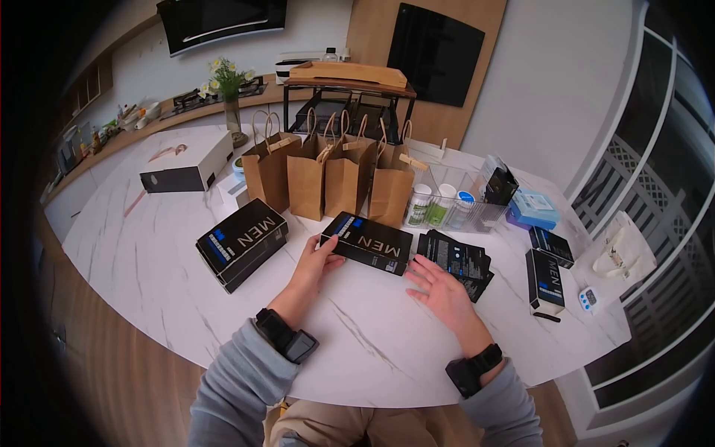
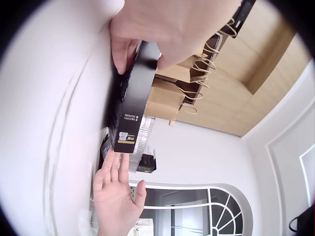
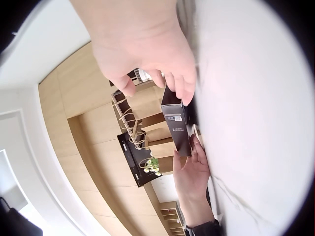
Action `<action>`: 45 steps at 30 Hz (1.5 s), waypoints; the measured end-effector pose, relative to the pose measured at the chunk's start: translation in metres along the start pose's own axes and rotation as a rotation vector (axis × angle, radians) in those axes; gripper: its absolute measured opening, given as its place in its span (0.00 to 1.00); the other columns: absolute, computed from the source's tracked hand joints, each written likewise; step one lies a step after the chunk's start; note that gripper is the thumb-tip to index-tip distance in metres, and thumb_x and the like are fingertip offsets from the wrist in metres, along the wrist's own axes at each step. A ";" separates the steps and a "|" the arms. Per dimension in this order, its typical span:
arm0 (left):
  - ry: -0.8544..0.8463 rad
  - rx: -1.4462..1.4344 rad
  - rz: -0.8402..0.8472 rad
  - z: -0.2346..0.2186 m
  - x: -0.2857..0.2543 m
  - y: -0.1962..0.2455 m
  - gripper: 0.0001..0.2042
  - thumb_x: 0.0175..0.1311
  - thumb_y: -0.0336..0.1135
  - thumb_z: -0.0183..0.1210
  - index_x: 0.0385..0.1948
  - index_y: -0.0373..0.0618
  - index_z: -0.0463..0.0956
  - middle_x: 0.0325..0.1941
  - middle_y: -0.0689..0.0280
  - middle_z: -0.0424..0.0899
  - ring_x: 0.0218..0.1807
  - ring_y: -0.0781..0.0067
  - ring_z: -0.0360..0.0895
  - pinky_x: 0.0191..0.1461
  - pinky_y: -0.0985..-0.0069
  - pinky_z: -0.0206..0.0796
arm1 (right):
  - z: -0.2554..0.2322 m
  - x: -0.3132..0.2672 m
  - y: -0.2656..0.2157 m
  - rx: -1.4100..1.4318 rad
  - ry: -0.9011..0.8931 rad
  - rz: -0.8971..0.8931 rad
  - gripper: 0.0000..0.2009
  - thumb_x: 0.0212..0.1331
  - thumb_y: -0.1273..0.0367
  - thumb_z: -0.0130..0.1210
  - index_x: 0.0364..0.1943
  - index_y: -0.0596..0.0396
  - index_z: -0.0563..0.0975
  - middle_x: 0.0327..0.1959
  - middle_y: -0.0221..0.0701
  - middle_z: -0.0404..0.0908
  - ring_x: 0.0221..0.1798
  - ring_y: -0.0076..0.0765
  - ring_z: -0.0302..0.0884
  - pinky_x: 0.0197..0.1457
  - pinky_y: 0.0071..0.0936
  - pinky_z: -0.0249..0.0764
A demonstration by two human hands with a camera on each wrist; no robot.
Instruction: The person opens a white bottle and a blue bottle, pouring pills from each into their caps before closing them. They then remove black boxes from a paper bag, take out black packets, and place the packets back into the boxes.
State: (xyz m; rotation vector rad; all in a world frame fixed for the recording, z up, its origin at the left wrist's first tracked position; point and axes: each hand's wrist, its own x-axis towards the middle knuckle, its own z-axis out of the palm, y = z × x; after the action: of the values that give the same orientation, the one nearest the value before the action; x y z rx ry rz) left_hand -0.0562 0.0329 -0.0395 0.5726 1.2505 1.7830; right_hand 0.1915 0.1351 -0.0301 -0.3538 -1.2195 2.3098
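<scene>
A flat black box marked MEN (image 1: 367, 242) is at the middle of the table. My left hand (image 1: 311, 270) grips its left end, thumb on top and fingers along the near side. At the box's other end is my right hand (image 1: 441, 293), its fingers extended and their tips right at the lower edge; the left wrist view shows this right hand (image 2: 116, 199) with its palm exposed. Black printed packets (image 1: 456, 261) lie in a fanned pile just beyond the right fingertips. Left of my left hand sits a thicker stack of black MEN boxes (image 1: 244, 242).
Brown paper bags (image 1: 348, 175) with clothespins stand behind the box. A clear bin (image 1: 488, 216) holds several canisters. More black boxes (image 1: 546, 283), a small timer (image 1: 588, 298) and a white pouch (image 1: 624, 249) lie right. A white-and-black box (image 1: 186, 164) sits at the back left.
</scene>
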 end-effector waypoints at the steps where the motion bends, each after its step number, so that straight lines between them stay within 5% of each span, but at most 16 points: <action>1: 0.000 0.000 -0.001 0.001 -0.001 0.002 0.22 0.58 0.45 0.56 0.47 0.43 0.60 0.38 0.65 0.73 0.34 0.77 0.72 0.43 0.81 0.68 | 0.000 0.000 0.000 -0.010 0.016 -0.009 0.28 0.59 0.63 0.43 0.62 0.58 0.53 0.64 0.38 0.54 0.63 0.39 0.55 0.61 0.40 0.57; 4: -0.011 -0.021 -0.036 0.000 -0.003 0.007 0.18 0.58 0.47 0.54 0.40 0.47 0.60 0.39 0.63 0.73 0.35 0.74 0.73 0.44 0.80 0.69 | -0.001 0.000 0.000 -0.022 0.039 -0.018 0.27 0.59 0.63 0.43 0.62 0.59 0.54 0.63 0.37 0.55 0.62 0.38 0.56 0.61 0.40 0.57; 11: 0.009 0.015 -0.051 0.000 -0.003 0.008 0.15 0.60 0.41 0.52 0.43 0.46 0.59 0.39 0.62 0.74 0.37 0.73 0.75 0.45 0.80 0.70 | -0.004 0.000 0.000 -0.028 0.055 0.010 0.26 0.58 0.64 0.44 0.61 0.59 0.56 0.62 0.37 0.57 0.61 0.37 0.57 0.60 0.40 0.57; 23: -0.393 -0.118 0.018 0.010 -0.011 0.017 0.18 0.57 0.28 0.53 0.50 0.43 0.63 0.44 0.67 0.75 0.45 0.78 0.74 0.49 0.80 0.68 | -0.011 0.001 0.003 -0.117 0.174 -0.167 0.22 0.55 0.72 0.47 0.57 0.53 0.62 0.51 0.27 0.67 0.50 0.26 0.65 0.50 0.28 0.62; 28: -0.465 0.066 0.042 0.009 -0.011 0.014 0.20 0.57 0.23 0.53 0.52 0.44 0.62 0.48 0.66 0.73 0.50 0.77 0.72 0.53 0.77 0.66 | -0.004 0.000 0.001 -0.175 0.216 -0.220 0.21 0.52 0.75 0.49 0.53 0.53 0.64 0.44 0.26 0.69 0.45 0.23 0.66 0.47 0.23 0.63; 35: -0.412 0.114 0.093 0.013 -0.013 0.011 0.22 0.57 0.26 0.55 0.53 0.44 0.61 0.48 0.68 0.73 0.49 0.78 0.71 0.54 0.77 0.64 | 0.005 -0.001 0.000 -0.367 0.210 -0.363 0.24 0.46 0.77 0.56 0.51 0.57 0.63 0.41 0.26 0.70 0.44 0.23 0.65 0.50 0.21 0.62; 38: -0.361 0.107 0.039 0.013 -0.013 0.013 0.22 0.57 0.28 0.56 0.54 0.45 0.60 0.47 0.69 0.73 0.48 0.78 0.71 0.54 0.77 0.64 | 0.008 -0.001 0.002 -0.357 0.206 -0.358 0.25 0.46 0.76 0.58 0.51 0.57 0.63 0.41 0.27 0.70 0.45 0.24 0.65 0.52 0.20 0.61; 40: -0.368 0.071 0.090 0.012 -0.011 0.010 0.22 0.56 0.33 0.59 0.51 0.45 0.62 0.40 0.71 0.75 0.40 0.83 0.72 0.44 0.83 0.66 | 0.007 -0.001 0.003 -0.337 0.206 -0.341 0.25 0.46 0.76 0.58 0.50 0.57 0.63 0.40 0.27 0.70 0.45 0.24 0.65 0.52 0.20 0.61; 45: -0.385 0.141 0.148 0.012 -0.015 0.014 0.23 0.55 0.30 0.59 0.52 0.45 0.61 0.45 0.69 0.73 0.45 0.81 0.71 0.49 0.81 0.64 | 0.001 0.000 0.004 -0.345 0.209 -0.286 0.24 0.45 0.77 0.57 0.50 0.56 0.63 0.41 0.27 0.69 0.47 0.25 0.65 0.53 0.21 0.60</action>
State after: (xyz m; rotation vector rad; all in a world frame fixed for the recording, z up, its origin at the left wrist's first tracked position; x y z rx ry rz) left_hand -0.0447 0.0249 -0.0203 1.0582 1.0901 1.6098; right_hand 0.1900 0.1330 -0.0327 -0.4913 -1.4551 1.7744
